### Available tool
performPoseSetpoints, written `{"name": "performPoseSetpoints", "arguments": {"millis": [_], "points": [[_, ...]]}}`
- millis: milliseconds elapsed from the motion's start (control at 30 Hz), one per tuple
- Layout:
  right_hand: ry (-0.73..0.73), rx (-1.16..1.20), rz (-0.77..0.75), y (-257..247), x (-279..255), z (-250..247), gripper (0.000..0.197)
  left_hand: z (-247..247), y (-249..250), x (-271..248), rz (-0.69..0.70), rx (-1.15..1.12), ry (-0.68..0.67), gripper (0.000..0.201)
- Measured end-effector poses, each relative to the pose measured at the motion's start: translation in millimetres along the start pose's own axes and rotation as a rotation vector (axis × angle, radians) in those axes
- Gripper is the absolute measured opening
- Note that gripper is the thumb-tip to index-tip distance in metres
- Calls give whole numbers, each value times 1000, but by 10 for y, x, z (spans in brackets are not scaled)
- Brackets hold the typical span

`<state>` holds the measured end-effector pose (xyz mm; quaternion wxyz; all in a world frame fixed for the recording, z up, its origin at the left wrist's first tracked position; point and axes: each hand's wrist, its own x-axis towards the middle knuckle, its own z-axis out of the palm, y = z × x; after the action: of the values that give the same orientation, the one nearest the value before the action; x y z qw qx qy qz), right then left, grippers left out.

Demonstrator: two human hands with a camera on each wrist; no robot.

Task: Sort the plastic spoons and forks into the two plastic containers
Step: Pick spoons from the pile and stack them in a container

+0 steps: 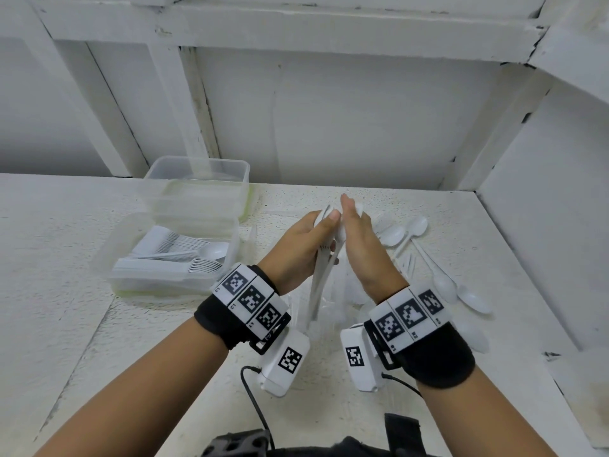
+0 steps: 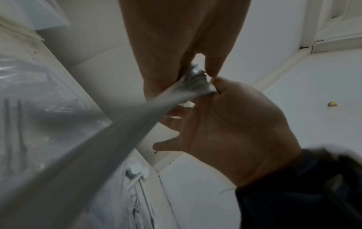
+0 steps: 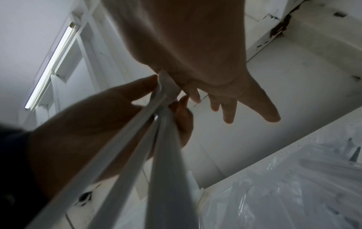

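My left hand (image 1: 303, 245) grips a bundle of white plastic cutlery (image 1: 318, 285) above the table, heads away from me and handles hanging toward me. My right hand (image 1: 359, 245) is flat with straight fingers, its palm side against the heads of the bundle. The left wrist view shows the stacked heads of the bundle (image 2: 195, 83) between my left hand (image 2: 176, 46) and my right hand (image 2: 235, 124). In the right wrist view my left hand (image 3: 88, 124) wraps the bundle (image 3: 166, 155) with thumb and fingers, under my right hand (image 3: 195, 54). The near container (image 1: 105, 255) holds stacked forks (image 1: 184, 245) with one spoon (image 1: 211, 250) on top.
A second clear container (image 1: 197, 161) stands behind the near one, on a stack with green edges. Loose spoons (image 1: 405, 232) lie on the table to the right, several more (image 1: 461, 295) nearer me. A clear plastic bag (image 1: 339, 308) lies under my hands. Walls close the back and right.
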<state>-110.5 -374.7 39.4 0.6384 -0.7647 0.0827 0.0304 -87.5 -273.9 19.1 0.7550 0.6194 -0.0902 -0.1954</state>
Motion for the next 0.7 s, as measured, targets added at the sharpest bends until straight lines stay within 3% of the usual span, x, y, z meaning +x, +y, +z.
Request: {"name": "performPoseSetpoints", "arguments": {"millis": [100,300,400,467,567,700], "points": [[54,-29,-42,60,-23,155,76,36,-29,3,-35,-71,2,42],[128,-304,-99,93,-48,160,54,42,22,-42,-44,91,11,52],[82,-355,-97,113,-32,142,57,16,36,-53,-44,104,1,42],[71,-258,-109,103,-27,100,61,-8,41,-83,-40,57,-26,31],[26,-179,-242,99,-48,-16,46,-85,71,-129,-83,-37,-44,41],[-38,-412,-445,131,-60,-89,37,-214,103,-224,-123,-53,-111,58]]}}
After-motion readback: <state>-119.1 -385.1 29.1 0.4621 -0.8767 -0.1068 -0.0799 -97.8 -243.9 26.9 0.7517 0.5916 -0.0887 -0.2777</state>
